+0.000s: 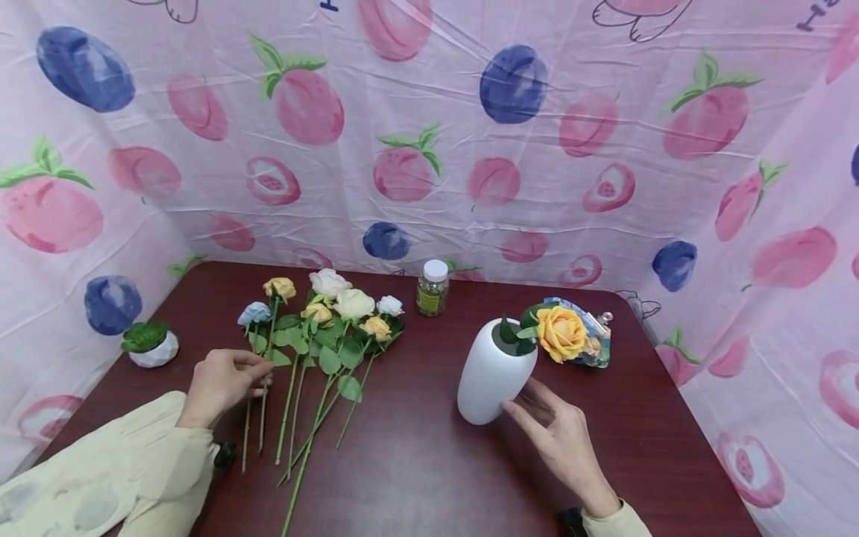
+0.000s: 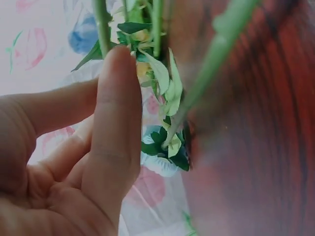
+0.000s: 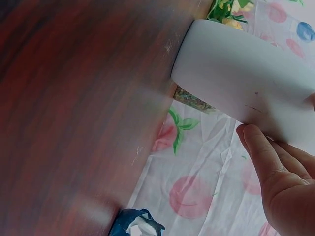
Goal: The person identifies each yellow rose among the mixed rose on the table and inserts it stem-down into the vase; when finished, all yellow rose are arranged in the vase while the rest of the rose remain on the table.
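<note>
A yellow rose [image 1: 280, 289] lies at the left of the loose flowers, and my left hand [image 1: 224, 384] pinches its stem [image 1: 263, 406] between thumb and fingers. Just beside it lies a blue rose [image 1: 255, 314]. In the left wrist view a green stem [image 2: 101, 24] passes behind the fingertip. My right hand [image 1: 557, 440] holds the white vase [image 1: 493, 380] by its right side, thumb toward the front and the other fingers partly behind. From the mouth of the vase an orange-yellow rose [image 1: 561, 334] leans to the right, its lower stem hidden inside.
White roses [image 1: 354, 304] and more yellow ones lie fanned out mid-left, stems toward the front edge. Behind stands a white-lidded jar [image 1: 432, 289]. A small potted succulent [image 1: 153, 345] sits far left, and a blue printed packet [image 1: 597, 335] lies behind the vase.
</note>
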### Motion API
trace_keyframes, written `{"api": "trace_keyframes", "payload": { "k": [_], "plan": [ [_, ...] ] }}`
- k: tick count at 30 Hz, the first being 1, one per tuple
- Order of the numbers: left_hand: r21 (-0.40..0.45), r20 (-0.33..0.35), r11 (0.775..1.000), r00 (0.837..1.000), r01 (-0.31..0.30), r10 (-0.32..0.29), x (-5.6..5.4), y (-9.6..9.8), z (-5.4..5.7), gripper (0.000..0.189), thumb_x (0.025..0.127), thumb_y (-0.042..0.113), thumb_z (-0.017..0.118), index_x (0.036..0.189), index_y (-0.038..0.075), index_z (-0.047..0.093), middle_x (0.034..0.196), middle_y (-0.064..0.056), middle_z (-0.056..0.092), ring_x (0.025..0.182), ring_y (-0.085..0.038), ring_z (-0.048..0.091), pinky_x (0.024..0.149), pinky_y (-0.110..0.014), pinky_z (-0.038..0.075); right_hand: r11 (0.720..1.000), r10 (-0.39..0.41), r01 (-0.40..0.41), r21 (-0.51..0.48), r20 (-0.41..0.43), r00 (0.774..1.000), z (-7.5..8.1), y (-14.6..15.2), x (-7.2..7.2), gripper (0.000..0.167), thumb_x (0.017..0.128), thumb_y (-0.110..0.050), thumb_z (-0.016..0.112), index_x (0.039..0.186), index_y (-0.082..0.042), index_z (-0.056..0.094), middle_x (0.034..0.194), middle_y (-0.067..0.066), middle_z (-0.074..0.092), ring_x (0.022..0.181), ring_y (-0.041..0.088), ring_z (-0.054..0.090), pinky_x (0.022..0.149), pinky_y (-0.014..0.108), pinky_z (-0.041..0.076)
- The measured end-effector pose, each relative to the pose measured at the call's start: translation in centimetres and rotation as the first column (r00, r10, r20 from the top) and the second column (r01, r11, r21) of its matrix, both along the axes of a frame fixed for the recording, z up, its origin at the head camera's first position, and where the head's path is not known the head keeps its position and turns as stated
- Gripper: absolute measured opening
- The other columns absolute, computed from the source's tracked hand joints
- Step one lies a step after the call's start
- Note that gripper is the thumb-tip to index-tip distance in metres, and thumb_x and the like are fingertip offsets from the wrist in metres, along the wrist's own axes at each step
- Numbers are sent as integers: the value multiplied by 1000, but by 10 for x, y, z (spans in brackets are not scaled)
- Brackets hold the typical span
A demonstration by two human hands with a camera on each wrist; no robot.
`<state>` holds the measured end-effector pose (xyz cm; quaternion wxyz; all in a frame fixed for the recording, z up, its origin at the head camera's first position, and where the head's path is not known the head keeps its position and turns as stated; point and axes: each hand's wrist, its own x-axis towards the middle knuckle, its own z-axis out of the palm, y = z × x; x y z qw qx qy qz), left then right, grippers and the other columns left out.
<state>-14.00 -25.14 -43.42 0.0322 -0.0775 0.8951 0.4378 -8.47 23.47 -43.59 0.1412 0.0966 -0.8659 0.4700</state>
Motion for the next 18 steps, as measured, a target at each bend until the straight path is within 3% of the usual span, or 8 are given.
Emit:
{"api": "trace_keyframes", "payload": {
  "k": [2,5,12,18],
  "plan": [
    [102,3,995,1000,-3,3,-1,-3,0,31,100,17,67,117,-10,71,89,-12,79,70,-13,76,67,-30,63,1000,0,0,-2,3,1000,0,0,0,45,91,-20,80,133,-11,68,126,12,73,100,9,74,79,15,58],
    [275,7,961,1000,-4,2,-3,-6,1,38,101,14,67,126,-13,64,97,-12,79,79,-12,77,75,-33,64,1000,1,-1,-6,5,1000,1,-1,0,45,91,-20,80,134,-10,68,126,12,72,100,10,74,79,15,58],
    [559,-45,829,999,4,25,-9,1,10,49,97,10,72,133,-19,55,98,-3,79,89,-15,77,84,-37,62,1000,-9,9,7,1,1000,-1,0,-1,45,91,-20,81,133,-10,68,125,12,73,100,12,75,78,14,58],
    [684,-68,729,997,27,27,-15,19,28,42,95,11,75,128,-12,63,94,3,79,88,-13,77,84,-34,62,1000,-11,11,6,11,1000,-2,0,-1,46,91,-21,81,133,-10,68,125,11,73,100,9,74,78,14,58]
  ]
}}
